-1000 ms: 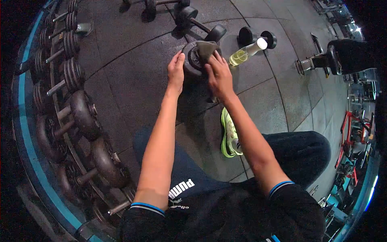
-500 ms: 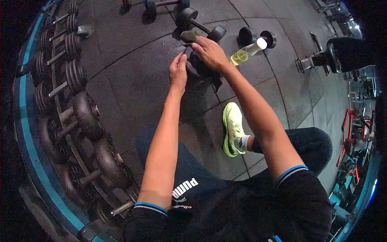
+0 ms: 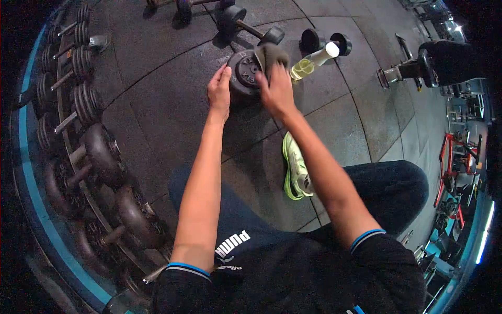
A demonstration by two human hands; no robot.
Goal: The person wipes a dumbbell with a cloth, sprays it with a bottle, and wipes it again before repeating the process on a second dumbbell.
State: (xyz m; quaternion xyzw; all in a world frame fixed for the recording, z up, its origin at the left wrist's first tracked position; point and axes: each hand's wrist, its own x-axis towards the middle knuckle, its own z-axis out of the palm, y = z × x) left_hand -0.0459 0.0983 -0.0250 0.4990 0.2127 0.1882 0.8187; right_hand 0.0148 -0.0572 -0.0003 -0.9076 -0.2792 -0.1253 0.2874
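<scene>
A round black weight (image 3: 244,74) has its face turned up, with raised lettering on it. Fingers of my left hand (image 3: 219,93) grip its left rim, thumb near the top edge. My right hand (image 3: 278,94), slightly blurred, presses a dark grey-brown cloth (image 3: 272,54) against the right side of the face. Cloth and hand cover that side, and the weight's underside is hidden. Just right of the cloth stands a spray bottle (image 3: 302,69) of yellowish liquid with a white top (image 3: 331,49).
Several dumbbells lie on the dark tiled floor beyond, one (image 3: 251,29) close behind the weight and another (image 3: 341,44) behind the bottle. A loaded dumbbell rack (image 3: 65,131) runs along my left. My yellow-green shoe (image 3: 297,170) is below my right forearm; a bench (image 3: 449,65) stands at right.
My right hand has swung the cloth rightward and down over the weight's face. The face is now turned up into view, and my left hand has shifted to its left rim.
</scene>
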